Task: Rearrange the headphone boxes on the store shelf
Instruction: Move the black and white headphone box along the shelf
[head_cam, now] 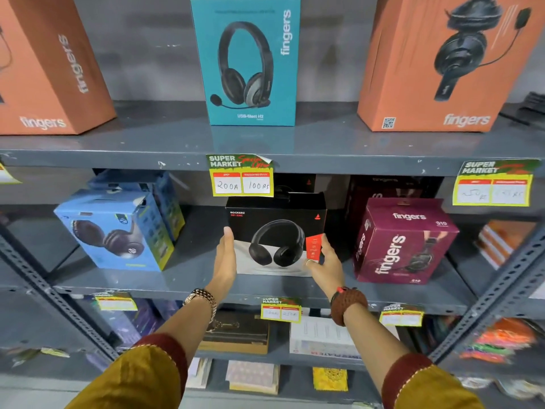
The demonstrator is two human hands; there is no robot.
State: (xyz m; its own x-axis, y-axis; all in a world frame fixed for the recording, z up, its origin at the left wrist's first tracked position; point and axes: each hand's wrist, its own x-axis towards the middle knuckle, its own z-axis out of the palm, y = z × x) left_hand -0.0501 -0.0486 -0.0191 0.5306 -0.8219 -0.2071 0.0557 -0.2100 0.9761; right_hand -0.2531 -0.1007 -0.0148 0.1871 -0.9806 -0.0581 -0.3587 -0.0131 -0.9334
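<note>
Left hand (225, 258), fingers straight and together, presses left side of black Rockerz box (275, 231); right hand (326, 262) pinches its right edge between thumb and fingers.

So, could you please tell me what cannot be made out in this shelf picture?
Head view:
Dark box behind the black Rockerz headphone box: mostly hidden by it.
Right yellow price tag: handwriting blurred.
Left orange Fingers box: cut off by the frame edge.

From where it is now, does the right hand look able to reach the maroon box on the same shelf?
Probably yes. The right hand holds the black box by its right edge, and the maroon box stands just beyond it, front face open, with nothing between.
</note>
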